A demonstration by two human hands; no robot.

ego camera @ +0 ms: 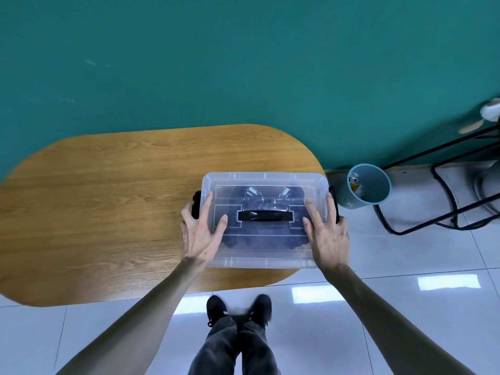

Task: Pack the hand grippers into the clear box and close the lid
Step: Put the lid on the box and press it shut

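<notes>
Left hand (201, 231): laid flat on the left end of the lid (263, 209), fingers straight and spread, forefinger and thumb pressing the clear plastic. The outer fingers reach over the lid's edge to the black left latch (196, 204); whether they curl round it cannot be told.

Right hand (326, 234): flat on the right end of the lid, fingers straight and fanned, tips pointing away from the person. Its outer edge lies against the black right latch (334, 204). It grips nothing that can be seen.

Between the two hands: the black handle (265, 215), lying flat in its recess in the middle of the lid. The lid sits on the box (266, 262) and covers it fully.

Beneath the hands, inside the box: the grippers (266, 194), dark, seen dimly through the lid, with two metal coil springs showing beyond the handle. Their number cannot be told.

The box rests on the right end of the wooden worktop (108, 207), its near edge at the worktop's near edge.

Right of the right hand, on the tiled floor (405, 266): a blue bin (369, 186) with a can inside, and a black metal frame (438, 201) beyond it. Below the hands: the person's dark shoes (239, 307). Beyond the worktop: a green wall (243, 63).
</notes>
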